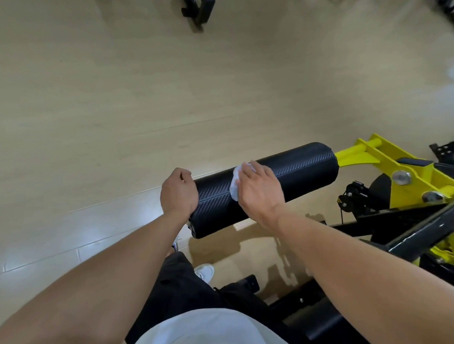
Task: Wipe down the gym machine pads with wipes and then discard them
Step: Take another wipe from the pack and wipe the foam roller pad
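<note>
Gripping the black roller pad (293,169), left hand (178,192); right hand (259,188) seemingly flat, presses crumpled white wipe (234,184).

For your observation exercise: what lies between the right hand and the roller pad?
A white wipe, pressed by the right hand onto the black roller pad, in the head view.

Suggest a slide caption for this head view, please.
Right hand presses a white wipe on the black roller pad; left hand grips its end.

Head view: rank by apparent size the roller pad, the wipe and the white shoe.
1. Roller pad, by far the largest.
2. White shoe and wipe look alike; both are partly hidden, so I won't rank them.
</note>
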Action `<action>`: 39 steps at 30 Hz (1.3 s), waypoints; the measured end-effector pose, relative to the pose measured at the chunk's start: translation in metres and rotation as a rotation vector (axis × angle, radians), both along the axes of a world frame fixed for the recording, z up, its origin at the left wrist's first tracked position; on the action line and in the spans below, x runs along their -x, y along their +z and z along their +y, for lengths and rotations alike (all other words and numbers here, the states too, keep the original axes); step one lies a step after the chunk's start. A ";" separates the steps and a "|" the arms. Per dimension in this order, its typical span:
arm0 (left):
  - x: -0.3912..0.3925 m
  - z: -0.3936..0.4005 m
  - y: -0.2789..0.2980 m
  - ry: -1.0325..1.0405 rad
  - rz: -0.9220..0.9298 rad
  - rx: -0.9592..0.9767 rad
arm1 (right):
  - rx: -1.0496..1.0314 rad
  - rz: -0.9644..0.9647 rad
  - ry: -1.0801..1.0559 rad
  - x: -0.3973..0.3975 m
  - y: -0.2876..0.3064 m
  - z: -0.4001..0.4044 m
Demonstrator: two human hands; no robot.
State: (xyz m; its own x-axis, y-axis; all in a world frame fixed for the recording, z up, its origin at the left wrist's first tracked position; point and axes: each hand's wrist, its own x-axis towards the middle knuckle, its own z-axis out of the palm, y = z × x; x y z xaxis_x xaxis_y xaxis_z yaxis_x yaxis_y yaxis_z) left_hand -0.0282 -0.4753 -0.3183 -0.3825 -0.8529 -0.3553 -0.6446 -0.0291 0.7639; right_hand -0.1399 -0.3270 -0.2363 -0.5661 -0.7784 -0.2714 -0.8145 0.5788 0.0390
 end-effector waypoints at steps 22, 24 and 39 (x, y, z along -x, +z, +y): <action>0.001 -0.001 -0.003 0.091 0.141 -0.138 | 0.263 -0.225 0.110 -0.082 -0.034 -0.017; 0.001 -0.001 -0.002 0.084 0.137 -0.127 | 0.267 -0.208 0.200 -0.062 -0.033 -0.014; 0.001 0.011 0.020 -0.228 0.022 0.262 | 0.313 -0.173 0.137 -0.058 -0.043 -0.005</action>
